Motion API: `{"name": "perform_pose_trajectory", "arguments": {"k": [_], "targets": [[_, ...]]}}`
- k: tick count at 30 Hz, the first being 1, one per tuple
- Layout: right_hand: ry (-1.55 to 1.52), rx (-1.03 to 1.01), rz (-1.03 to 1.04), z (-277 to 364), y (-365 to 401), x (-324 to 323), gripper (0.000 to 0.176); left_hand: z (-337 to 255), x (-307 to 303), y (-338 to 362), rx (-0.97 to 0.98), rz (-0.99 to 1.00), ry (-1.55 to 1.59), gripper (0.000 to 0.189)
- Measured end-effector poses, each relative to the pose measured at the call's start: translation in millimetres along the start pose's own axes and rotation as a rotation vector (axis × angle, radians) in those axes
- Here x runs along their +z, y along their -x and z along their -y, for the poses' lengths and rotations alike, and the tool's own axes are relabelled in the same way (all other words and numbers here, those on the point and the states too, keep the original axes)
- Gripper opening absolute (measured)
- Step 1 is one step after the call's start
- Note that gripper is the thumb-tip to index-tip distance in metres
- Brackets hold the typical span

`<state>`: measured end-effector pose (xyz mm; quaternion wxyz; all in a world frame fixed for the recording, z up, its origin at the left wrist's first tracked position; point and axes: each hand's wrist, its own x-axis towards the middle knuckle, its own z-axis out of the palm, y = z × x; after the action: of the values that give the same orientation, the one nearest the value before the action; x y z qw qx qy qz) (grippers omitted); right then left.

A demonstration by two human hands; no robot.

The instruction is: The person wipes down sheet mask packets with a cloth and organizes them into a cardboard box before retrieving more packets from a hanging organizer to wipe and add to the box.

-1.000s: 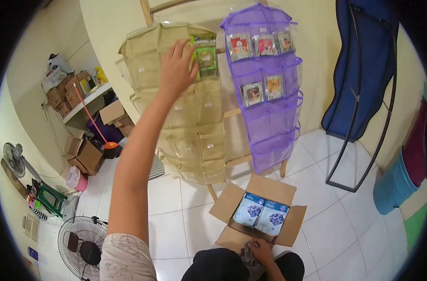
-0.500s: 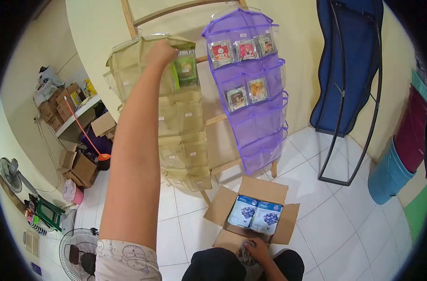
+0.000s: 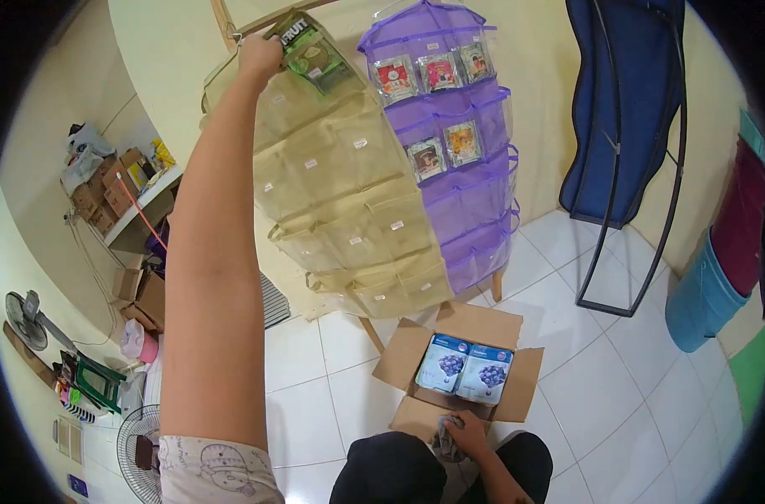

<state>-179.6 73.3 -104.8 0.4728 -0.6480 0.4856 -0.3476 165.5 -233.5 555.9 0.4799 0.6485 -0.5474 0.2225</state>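
Note:
My left hand [image 3: 260, 57] is raised at the top of the beige pocket organizer [image 3: 332, 181], its fingers closed at the organizer's upper edge, beside a green fruit packet [image 3: 312, 55] in a top pocket. The organizer hangs tilted and overlaps the purple organizer [image 3: 466, 202], whose upper pockets hold several small packets. Low in front of me, my right hand [image 3: 466, 435] is closed on a crumpled grey cloth [image 3: 446, 443], at the near flap of an open cardboard box [image 3: 529, 382]. Blue-and-white packs [image 3: 483, 374] stand inside the box.
A wooden rack leg [image 3: 372, 334] stands behind the organizers. To the right are a folded blue item with a black frame [image 3: 622, 126] and a blue bin [image 3: 706, 307]. A fan [image 3: 139, 449] is at lower left, with cartons [image 3: 139, 290] beyond it.
My left hand has moved up and left, and the beige organizer has swung up and spread rightward over part of the purple one. My right hand stays low with the cloth.

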Motion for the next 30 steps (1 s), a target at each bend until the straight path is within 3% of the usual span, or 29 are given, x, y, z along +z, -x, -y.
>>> {"name": "perform_pose_trajectory", "arguments": {"k": [5,7,9,12,14,17,20,21,24,26,28,30], "targets": [[-0.152,-0.027,-0.009,37,-32,-13,0.028,-1,0,8,0.046,0.109,0.078,0.037],[-0.279,-0.184,-0.069,115,-83,-40,0.026,5,2,10,0.022,0.163,0.125,0.04],[-0.312,-0.488,-0.171,178,-160,-54,0.029,20,11,3,0.064,0.172,0.025,0.04],[-0.184,-0.492,-0.224,336,-243,-93,0.069,26,14,2,0.142,0.146,-0.027,0.041],[0.076,-0.531,-0.401,403,-292,-99,0.072,27,14,3,0.137,0.204,0.022,0.043],[-0.092,-0.575,-0.069,397,-416,-76,0.057,27,16,14,0.131,0.176,0.116,0.042],[-0.112,-0.519,0.166,406,-394,-76,0.036,21,4,25,0.189,0.164,0.041,0.041],[-0.104,-0.529,0.123,402,-398,-72,0.032,28,10,20,0.215,0.124,0.067,0.039],[-0.134,-0.455,0.082,372,-411,-60,0.03,31,-4,-9,0.142,-0.281,0.28,0.035],[-0.106,-0.482,-0.009,371,-410,-58,0.032,57,-28,-55,0.072,-0.254,0.557,0.034],[-0.036,-0.585,-0.17,368,-413,-53,0.036,33,-72,-25,0.041,-0.211,0.665,0.022],[-0.074,-0.6,-0.371,373,-398,-64,0.035,45,-87,1,0.225,-0.219,0.611,0.024]]}}
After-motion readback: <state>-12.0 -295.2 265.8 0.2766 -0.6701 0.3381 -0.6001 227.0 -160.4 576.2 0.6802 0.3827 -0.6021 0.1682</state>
